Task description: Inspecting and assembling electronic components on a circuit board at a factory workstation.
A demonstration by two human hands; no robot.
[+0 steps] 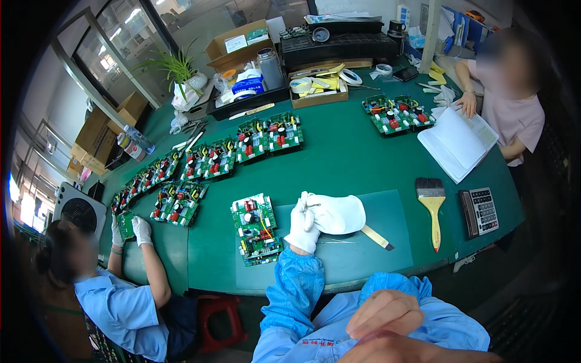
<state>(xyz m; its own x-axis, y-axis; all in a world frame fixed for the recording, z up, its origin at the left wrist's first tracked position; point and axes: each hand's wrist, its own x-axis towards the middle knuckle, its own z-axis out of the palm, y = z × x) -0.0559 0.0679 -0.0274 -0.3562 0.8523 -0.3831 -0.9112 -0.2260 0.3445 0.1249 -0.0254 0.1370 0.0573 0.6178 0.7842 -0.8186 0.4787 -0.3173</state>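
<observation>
My left hand (302, 230), in a white glove, is closed on a loose white glove (338, 214) over the mat. My bare right hand (387, 316) is raised close to the camera, in front of my blue jacket. Its fingers are bent and pressed together; whether anything is between them is hidden. Left of my gloved hand lies a pair of green circuit boards (254, 230) with red, black and white parts. A flat brush with a pale handle (376, 236) lies partly under the loose glove, next to thin metal tweezers (338, 242).
A wide paintbrush (431, 212) and a calculator (481, 212) lie to the right. Several circuit boards (209, 158) line the left side. A co-worker at left holds a green board (126, 226) in gloved hands; a person at right touches an open notebook (460, 142).
</observation>
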